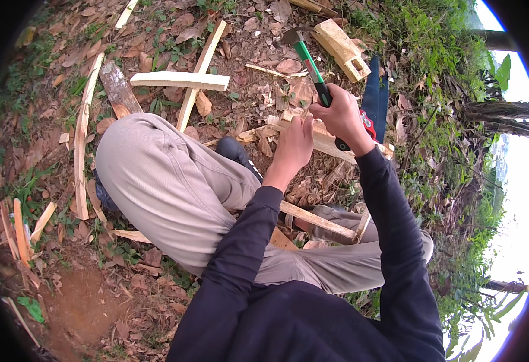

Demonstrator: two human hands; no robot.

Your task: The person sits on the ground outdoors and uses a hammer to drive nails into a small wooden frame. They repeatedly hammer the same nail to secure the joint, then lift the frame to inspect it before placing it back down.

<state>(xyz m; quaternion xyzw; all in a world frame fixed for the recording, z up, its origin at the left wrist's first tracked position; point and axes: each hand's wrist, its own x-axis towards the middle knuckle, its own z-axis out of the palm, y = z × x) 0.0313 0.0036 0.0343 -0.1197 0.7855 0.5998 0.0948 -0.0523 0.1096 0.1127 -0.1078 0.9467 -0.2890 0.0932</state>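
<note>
My right hand [344,117] is wrapped round the green and black handle of a claw hammer [310,66], whose dark metal head is raised at the far end. Close to its left, my left hand [293,148] is closed in a pinch over a pale piece of wood [332,146] on the ground. Whatever its fingertips hold is too small to make out. Right beside my right hand lies a saw [375,90] with a dark blade and a red grip, partly covered by that hand.
A notched wooden block [342,49] lies beyond the hammer. Pale strips [180,80] cross at the far left, near a bark-covered plank [118,87]. One thin strip [319,221] rests by my legs. Offcuts [26,229] lie at the left among dry leaves. Green plants [439,66] border the right.
</note>
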